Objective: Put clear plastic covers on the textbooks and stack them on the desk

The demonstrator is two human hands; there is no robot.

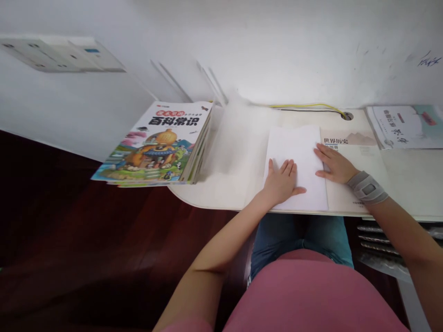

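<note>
A plain white sheet lies on the desk in front of me, along the left side of a pale book with Chinese lettering and a faint mountain picture. I cannot tell whether the sheet is loose or a part of the book. My left hand rests flat on the sheet, thumb and fingers apart. With fingers spread, my right hand presses on the book's cover near the sheet's right edge. A grey band wraps my right wrist. To the left spreads something translucent, like clear film, its outline blurred.
A stack of colourful books sits at the desk's left end, jutting past its rounded edge. More booklets lie at the far right. Yellow and black cables run along the wall to a hole. Sockets are on the left wall.
</note>
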